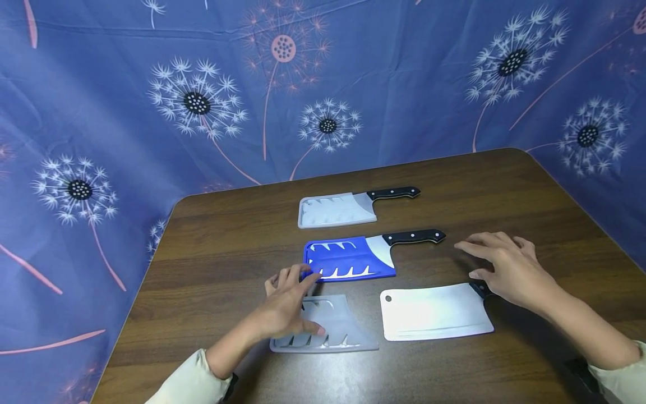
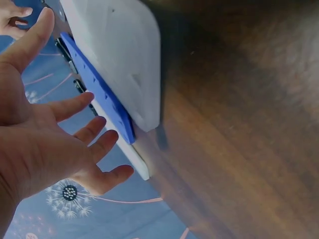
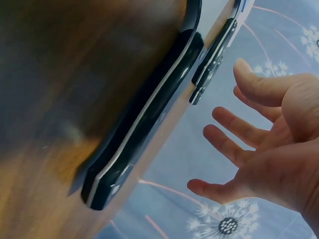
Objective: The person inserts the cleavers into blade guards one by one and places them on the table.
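Observation:
My left hand hovers with spread fingers over a translucent grey blade sheath lying on the table. In the left wrist view nothing is between the fingers of that hand. To the right lies an unsheathed cleaver, blade pointing left. Above its black handle is my right hand, fingers loosely bent and apart from the handle in the right wrist view. Behind these lies a cleaver in a blue sheath, near the left fingertips in the head view.
Farther back on the wooden table rests another cleaver in a whitish sheath, its black handle to the right. A blue cloth with dandelion prints hangs behind the table and along its sides.

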`<state>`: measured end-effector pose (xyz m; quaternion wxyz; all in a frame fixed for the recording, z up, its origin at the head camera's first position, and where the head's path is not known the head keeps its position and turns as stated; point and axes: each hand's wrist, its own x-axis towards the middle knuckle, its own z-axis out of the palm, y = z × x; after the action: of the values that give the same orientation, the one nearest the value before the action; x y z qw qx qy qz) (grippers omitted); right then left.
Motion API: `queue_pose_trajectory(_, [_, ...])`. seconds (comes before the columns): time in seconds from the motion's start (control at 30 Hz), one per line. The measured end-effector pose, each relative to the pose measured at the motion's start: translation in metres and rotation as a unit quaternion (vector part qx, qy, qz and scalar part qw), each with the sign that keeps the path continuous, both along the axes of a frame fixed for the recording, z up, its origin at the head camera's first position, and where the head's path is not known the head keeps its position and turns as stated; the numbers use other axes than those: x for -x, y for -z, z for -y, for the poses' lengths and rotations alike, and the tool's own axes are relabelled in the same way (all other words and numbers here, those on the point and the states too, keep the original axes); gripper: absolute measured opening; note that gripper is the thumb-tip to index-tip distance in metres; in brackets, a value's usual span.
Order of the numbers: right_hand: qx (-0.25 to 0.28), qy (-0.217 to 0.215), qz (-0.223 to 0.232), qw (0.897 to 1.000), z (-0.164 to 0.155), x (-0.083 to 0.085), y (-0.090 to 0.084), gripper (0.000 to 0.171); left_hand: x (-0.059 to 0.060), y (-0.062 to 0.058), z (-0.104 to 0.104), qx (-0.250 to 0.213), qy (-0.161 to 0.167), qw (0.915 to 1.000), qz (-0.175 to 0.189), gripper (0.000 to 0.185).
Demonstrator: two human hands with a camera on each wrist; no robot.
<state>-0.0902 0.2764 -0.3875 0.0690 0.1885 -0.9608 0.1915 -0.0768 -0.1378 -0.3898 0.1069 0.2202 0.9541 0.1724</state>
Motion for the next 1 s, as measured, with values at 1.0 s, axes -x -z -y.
queue_pose_trajectory(1.0, [-0.084, 0.001, 0.145, 0.986, -0.026, -0.003, 0.008, 0.070, -0.026, 0.019, 0.008, 0.014, 0.028, 0.9995, 0.008, 0.127])
